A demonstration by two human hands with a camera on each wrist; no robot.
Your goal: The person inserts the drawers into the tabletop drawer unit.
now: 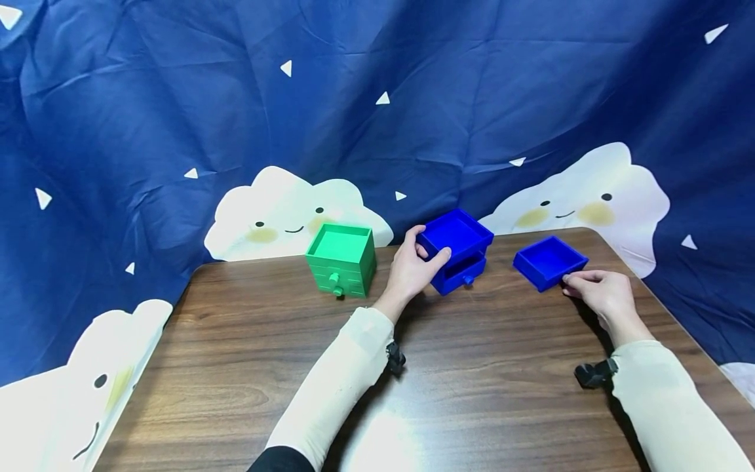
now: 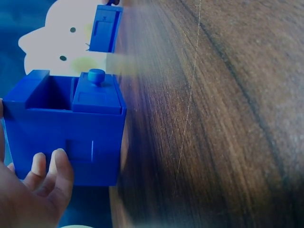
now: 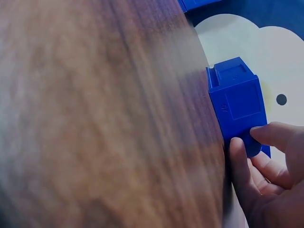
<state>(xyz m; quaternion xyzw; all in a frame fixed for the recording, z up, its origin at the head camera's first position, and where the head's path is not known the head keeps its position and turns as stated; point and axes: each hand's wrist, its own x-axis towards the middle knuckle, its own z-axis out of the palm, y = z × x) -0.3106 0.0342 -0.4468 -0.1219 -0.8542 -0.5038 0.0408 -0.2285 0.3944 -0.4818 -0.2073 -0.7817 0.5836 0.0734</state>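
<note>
My left hand [image 1: 408, 270] grips the left side of a small blue drawer cabinet [image 1: 457, 235], its thumb over the top tray's front edge. The cabinet's upper slot [image 2: 53, 92] is hollow, while a lower drawer [image 2: 97, 95] with a round knob sits in the bottom one. To the right, a separate blue drawer [image 1: 548, 263] has its hollow side up. My right hand [image 1: 607, 298] pinches that drawer's knob [image 3: 252, 147] between thumb and index finger. The drawer's far end is turned away from the hand.
A green drawer cabinet [image 1: 341, 261] with two knobs stands left of the blue one, near the back edge of the wooden table [image 1: 248, 367]. Behind the table hangs a blue curtain [image 1: 330, 131] with clouds and triangles.
</note>
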